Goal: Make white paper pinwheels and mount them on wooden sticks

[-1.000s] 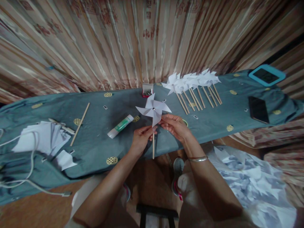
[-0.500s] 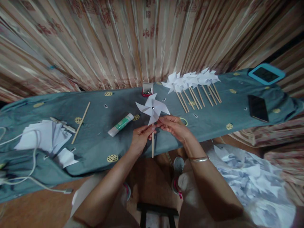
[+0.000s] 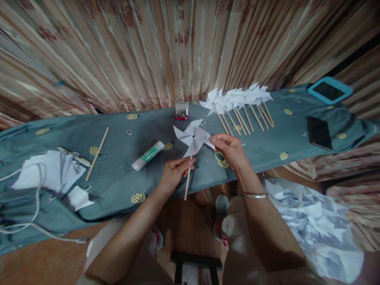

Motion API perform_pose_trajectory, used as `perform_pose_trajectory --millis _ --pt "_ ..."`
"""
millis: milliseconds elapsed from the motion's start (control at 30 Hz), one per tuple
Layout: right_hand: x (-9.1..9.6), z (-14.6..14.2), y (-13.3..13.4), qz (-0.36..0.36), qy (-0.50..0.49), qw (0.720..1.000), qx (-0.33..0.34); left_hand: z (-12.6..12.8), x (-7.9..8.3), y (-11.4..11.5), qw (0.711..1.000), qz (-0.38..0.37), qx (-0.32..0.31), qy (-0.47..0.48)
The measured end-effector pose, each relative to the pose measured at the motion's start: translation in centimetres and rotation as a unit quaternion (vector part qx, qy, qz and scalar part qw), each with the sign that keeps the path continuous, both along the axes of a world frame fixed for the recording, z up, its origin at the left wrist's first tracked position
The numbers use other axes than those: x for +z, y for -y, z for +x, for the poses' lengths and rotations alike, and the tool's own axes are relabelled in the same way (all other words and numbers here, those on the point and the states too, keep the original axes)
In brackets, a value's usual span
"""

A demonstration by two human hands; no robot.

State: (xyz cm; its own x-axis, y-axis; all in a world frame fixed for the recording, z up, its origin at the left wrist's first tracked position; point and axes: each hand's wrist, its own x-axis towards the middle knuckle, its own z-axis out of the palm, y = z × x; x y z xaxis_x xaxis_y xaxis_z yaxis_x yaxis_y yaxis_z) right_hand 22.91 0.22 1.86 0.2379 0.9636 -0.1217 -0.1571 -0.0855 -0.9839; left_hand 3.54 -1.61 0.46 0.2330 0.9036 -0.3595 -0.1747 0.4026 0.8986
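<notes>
A white paper pinwheel (image 3: 192, 138) with a shiny pin at its centre is held up over the near part of the table. My left hand (image 3: 175, 172) is closed round its wooden stick, just beneath the blades. At the right blade's tip, my right hand (image 3: 230, 149) has its thumb and fingers pinched on the paper. Just below that hand lies a green-rimmed roll of tape (image 3: 219, 155), partly covered. Behind the pinwheel stands a small red and white box of metal pins (image 3: 182, 112). Left of my hands rests a green-labelled tube (image 3: 148, 155).
Several finished pinwheels (image 3: 237, 99) lie in a row at the back right. Further right are a blue-framed device (image 3: 329, 90) and a black phone (image 3: 319, 132). Paper sheets (image 3: 44, 170), a loose stick (image 3: 97, 154) and a white cable (image 3: 37, 202) are left. A plastic bag of paper pieces (image 3: 317, 221) sits lower right.
My right hand has moved from the stick, right and slightly up, to the blade's tip. The pinwheel's blades have turned and its stick now tilts. My left hand keeps its hold.
</notes>
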Motion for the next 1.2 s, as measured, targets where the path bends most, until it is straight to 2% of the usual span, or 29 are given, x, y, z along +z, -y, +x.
perform_pose_trajectory --millis 700,1200 --pt "0.0 -1.6 0.6 -0.050 -0.015 0.996 0.078 -0.1 -0.2 -0.3 0.999 -0.013 0.029 0.012" --pt "0.3 -2.4 0.9 -0.067 -0.069 0.989 0.117 0.0 -0.5 -0.2 1.000 0.006 0.028 0.006"
